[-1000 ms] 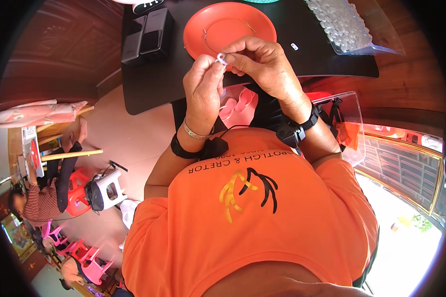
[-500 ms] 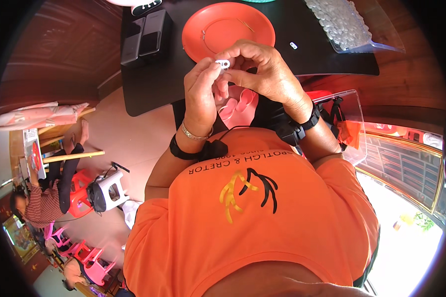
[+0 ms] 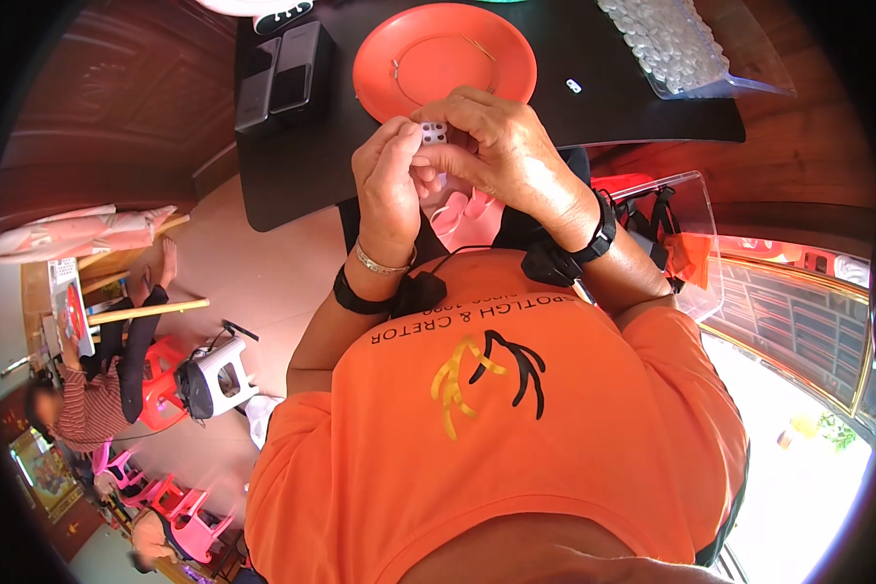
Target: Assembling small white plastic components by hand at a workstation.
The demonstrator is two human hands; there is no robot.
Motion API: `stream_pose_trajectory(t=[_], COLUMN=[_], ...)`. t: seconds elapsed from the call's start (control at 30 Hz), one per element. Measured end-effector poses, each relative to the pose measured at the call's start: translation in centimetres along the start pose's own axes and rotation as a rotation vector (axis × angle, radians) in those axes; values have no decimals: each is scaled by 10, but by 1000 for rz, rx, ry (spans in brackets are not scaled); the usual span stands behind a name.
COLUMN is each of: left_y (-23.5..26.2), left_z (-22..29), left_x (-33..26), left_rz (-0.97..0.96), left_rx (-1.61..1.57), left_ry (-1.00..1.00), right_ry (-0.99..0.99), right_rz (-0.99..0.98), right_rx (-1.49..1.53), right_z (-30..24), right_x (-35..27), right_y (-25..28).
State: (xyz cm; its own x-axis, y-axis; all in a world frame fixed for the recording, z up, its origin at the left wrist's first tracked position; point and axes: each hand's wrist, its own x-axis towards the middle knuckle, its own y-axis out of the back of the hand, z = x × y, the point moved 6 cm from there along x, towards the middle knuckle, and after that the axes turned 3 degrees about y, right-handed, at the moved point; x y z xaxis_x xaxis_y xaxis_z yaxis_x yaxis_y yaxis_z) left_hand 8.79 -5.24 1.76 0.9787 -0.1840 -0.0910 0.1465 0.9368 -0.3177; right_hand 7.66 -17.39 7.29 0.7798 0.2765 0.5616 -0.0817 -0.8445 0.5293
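A black table stands against dark wooden panelling, with a tan floor beneath it and bright daylight coming in from the person's right. Just off the table's near edge, the person in an orange shirt has both hands raised together. The left hand is curled almost closed, thumb and fingers pinched in toward a small white bead-like piece with dark dots. The right hand is curled over it too, its fingertips meeting the left's, so the piece sits gripped between the two hands with only its top showing. A thin bracelet and a dark band ring the left wrist; a black strap with a small device rings the right. Below the hands something pink lies in the person's lap, too hidden to make out. On the table, straight beyond the hands, sits an orange plate with a thin needle-like thing lying in it. Toward the far left corner lie two dark flat boxes side by side; toward the far right corner, a clear bag of pale beads. A clear plastic bin stands by the person's right elbow.
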Motion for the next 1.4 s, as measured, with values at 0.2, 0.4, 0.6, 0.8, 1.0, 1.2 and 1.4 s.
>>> stream_pose_trajectory(t=[0.2,0.4,0.6,0.8,1.0,1.2,1.4], left_y=[-4,-8,-4,-4,21,44,57], left_z=[4,7,-1,13,13,10,-4], left_x=[1,-1,0,0,10,19,31], left_rz=[-29,-80,-64,-86,-42,29,57], left_rx=[45,14,-31,61,48,67,-8], left_ry=[-62,-119,-112,-191,-170,-163,-95], right_ry=[7,-15,76,115,-112,-109,-96], right_rz=[22,-3,-39,-67,448,380,-233], right_rx=[52,76,17,55,-835,-909,-464], right_z=[-2,-4,-6,-14,-2,-23,61], right_x=[1,2,1,18,62,107,143], right_y=[4,5,4,31,199,202,122])
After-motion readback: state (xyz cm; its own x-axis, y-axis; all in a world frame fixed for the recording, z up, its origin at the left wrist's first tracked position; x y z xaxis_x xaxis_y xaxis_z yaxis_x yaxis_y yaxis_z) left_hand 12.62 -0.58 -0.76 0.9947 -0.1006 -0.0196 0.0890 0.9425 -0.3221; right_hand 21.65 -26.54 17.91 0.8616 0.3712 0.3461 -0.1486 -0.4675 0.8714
